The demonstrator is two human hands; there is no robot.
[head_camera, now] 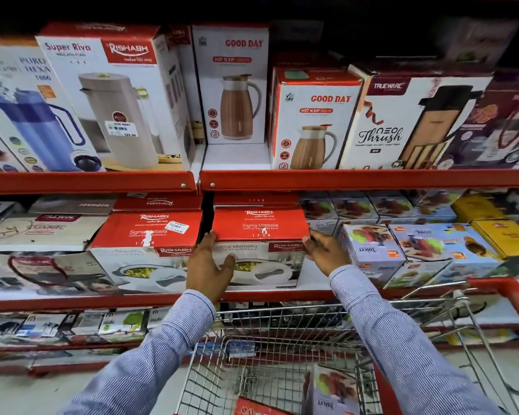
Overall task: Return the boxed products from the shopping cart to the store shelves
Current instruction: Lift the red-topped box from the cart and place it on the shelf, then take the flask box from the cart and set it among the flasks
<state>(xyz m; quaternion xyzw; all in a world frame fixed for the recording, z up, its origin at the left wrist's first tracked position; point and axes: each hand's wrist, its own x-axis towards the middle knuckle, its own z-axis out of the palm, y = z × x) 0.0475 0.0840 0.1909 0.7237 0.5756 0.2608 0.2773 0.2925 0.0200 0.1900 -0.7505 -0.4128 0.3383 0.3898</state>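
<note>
A red and white casserole box [259, 235] sits on the middle shelf [312, 295], with a matching box [146, 244] to its left. My left hand [207, 268] lies flat on the box's front left side, fingers spread. My right hand [324, 250] touches its right edge near the top corner. Both hands bracket the box on the shelf. Below, the wire shopping cart [282, 339] holds a juicer box [333, 390] and a red box [252, 408] at the bottom edge.
Juicer boxes [369, 250] stand right of the casserole box. The upper shelf [342, 178] carries flask and jug boxes, with a gap behind the Good Day box [234, 82]. The cart's red handle [510, 298] is at right. Low shelves hold small packs.
</note>
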